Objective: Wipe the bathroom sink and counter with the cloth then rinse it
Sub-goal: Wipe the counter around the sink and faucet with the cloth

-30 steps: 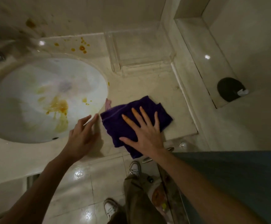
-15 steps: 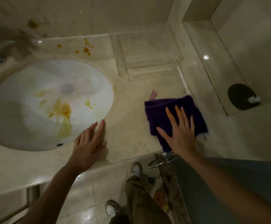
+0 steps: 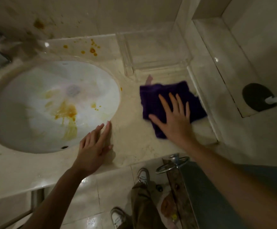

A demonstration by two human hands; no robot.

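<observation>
Both your hands flat: right hand (image 3: 174,119) presses purple cloth (image 3: 170,98) on counter (image 3: 131,142), left hand (image 3: 93,146) at stained sink (image 3: 35,104) rim; clear tray (image 3: 128,63) at 12 o'clock of cloth

Purple cloth (image 3: 170,98); white sink (image 3: 27,116), orange-yellow stains (image 3: 66,111).

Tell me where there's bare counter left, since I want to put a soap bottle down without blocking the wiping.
Free: the counter strip between the left hand and the purple cloth, and the front edge left of the left hand, below the sink. Stained: behind the sink, orange splatters. Crowded: right end, where the right hand presses the cloth, and the clear tray behind.
</observation>
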